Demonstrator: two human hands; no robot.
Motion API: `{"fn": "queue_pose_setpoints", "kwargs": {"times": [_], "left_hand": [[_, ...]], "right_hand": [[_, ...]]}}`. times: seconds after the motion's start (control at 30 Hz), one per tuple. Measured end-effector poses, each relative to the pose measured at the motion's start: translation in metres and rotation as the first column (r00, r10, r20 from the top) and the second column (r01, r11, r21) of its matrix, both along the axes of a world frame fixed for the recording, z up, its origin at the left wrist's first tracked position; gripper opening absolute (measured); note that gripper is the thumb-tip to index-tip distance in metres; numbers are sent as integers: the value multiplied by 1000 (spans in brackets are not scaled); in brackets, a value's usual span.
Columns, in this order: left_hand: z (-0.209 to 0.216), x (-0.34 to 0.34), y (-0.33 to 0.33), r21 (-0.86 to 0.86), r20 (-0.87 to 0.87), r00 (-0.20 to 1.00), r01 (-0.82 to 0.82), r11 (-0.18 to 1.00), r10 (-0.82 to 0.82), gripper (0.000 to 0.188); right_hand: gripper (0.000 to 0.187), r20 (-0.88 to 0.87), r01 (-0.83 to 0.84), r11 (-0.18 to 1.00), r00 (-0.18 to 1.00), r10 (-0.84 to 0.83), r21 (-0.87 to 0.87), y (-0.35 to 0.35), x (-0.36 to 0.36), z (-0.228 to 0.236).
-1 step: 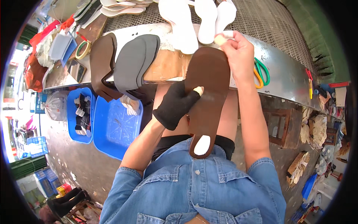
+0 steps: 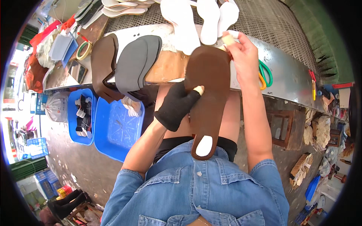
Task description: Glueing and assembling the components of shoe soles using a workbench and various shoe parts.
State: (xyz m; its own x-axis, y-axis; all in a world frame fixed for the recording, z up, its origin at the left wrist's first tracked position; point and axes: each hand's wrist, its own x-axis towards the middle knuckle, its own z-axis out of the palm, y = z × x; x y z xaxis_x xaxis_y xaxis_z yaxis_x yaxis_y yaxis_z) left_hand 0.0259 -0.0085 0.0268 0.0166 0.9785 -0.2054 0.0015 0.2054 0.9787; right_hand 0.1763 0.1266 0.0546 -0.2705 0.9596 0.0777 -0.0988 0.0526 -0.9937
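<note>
A long dark brown insole (image 2: 209, 79) lies upright over my lap, its narrow end toward my body. That end carries a white oval patch (image 2: 204, 146). My left hand (image 2: 177, 103), in a black glove with bare-cut fingers, grips the insole's left edge, its covered thumb lying on top and the other fingers hidden beneath. At the top right corner my right hand (image 2: 243, 54) is closed, fingers bent at the insole's rim, with pale covers on thumb and forefinger. White insoles (image 2: 181, 26) lie just beyond on the bench.
Grey insoles (image 2: 137, 62) and brown pieces (image 2: 103, 64) overhang the bench's front edge. Green-and-yellow-handled scissors (image 2: 265, 74) lie at right. Below stand a blue basin (image 2: 118, 128) and a smaller blue bin (image 2: 81, 116) with dark straps. A wooden stool (image 2: 286, 128) stands under the bench.
My right hand has shifted slightly to the right along the insole's upper corner, and the insole's top has tipped a little to the left. My left thumb has slid slightly left.
</note>
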Motion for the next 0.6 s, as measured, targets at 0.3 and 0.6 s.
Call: {"fn": "queue_pose_setpoints", "kwargs": {"times": [0.3, 0.6], "left_hand": [[-11, -6, 6, 94, 210, 973, -117, 989, 96, 22], [-4, -6, 10, 114, 186, 957, -246, 962, 223, 18]], "right_hand": [[33, -39, -129, 989, 991, 126, -71, -49, 10, -23], [21, -60, -122, 990, 991, 118, -68, -62, 16, -30]]}}
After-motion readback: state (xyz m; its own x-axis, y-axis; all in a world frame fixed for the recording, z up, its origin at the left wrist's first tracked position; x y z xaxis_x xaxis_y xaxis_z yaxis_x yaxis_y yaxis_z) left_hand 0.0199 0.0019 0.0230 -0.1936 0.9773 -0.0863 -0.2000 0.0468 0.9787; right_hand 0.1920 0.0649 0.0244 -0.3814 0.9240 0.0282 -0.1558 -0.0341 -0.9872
